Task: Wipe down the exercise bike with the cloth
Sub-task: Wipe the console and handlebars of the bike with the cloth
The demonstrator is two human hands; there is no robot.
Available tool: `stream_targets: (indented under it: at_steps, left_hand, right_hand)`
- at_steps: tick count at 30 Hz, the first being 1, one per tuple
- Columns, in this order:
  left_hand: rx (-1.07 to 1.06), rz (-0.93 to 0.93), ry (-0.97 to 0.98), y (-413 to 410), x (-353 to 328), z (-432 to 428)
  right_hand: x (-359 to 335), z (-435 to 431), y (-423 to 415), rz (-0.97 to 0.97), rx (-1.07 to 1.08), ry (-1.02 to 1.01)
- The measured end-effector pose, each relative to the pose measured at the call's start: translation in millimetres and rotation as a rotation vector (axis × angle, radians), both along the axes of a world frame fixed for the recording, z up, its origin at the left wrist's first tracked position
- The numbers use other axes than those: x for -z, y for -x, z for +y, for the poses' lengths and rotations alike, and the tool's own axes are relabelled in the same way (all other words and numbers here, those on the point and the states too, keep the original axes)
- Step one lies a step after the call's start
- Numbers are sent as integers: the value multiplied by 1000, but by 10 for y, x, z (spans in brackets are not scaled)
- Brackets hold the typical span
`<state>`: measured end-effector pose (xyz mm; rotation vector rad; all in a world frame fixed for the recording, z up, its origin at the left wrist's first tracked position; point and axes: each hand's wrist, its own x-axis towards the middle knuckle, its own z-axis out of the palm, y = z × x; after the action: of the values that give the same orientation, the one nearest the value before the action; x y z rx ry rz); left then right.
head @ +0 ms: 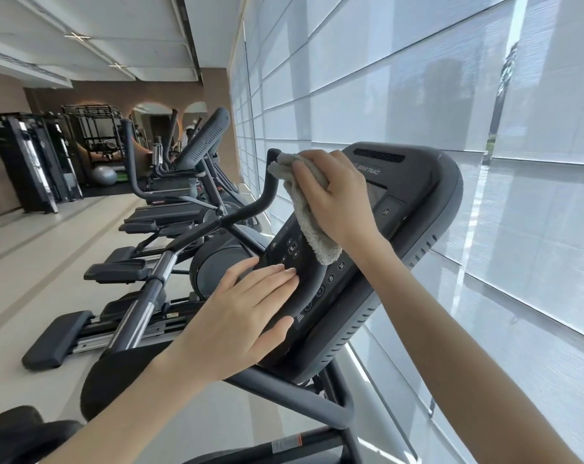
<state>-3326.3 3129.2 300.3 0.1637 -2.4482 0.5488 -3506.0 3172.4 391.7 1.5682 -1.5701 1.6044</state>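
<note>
Firstly, item nearest: left hand (247,309), fingers straight and flat on the lower face of the console (401,236), thumb against its near edge; it grips nothing and serves as a brace.

Item: exercise bike (283,393), dark frame tubes below the console; seat and pedals are not in view.

Item: right hand (337,195), fingers curled round the cloth (312,226), a grey terry rag. The bunched top is pressed to the upper left of the console; a loose tail hangs down over the button panel.

Handling note (judgement): keep the left hand bracing so the console does not rock. Fold the tail under the palm, since a dangling end may drag across the keys. Work top to bottom in overlapping passes with light pressure on the screen. The handlebar (267,199) just beyond and the frame below appear not yet done.

Surface: matt dark plastic, printed keys, vent slots along the rim.

Room: pale floor (49,249); row of cardio machines (170,209) alongside white window blinds (484,95); grey gym ball (104,175) and weight racks (32,162) at the far wall.
</note>
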Motion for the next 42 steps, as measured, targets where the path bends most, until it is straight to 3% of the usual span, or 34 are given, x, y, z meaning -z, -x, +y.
stream_targets:
  at_steps: [7,14,25,35,42]
  left_hand:
    - [-4,42,-24,-77,93,-1]
    - [-10,36,-24,-86,114,31]
    - [10,45,-24,-109,133,2]
    - [-12,34,-40,-114,161,34]
    - [-17,16,-14,-134,131,38]
  right_hand:
    - [390,-34,-106,-149,-72,87]
    - [998,17,-227,-227,-86,40]
    - [405,-62,-29,-242,-115,50]
    - [1335,23,-305,-341,-179,14]
    - [716,-9,-15,-254,-197,48]
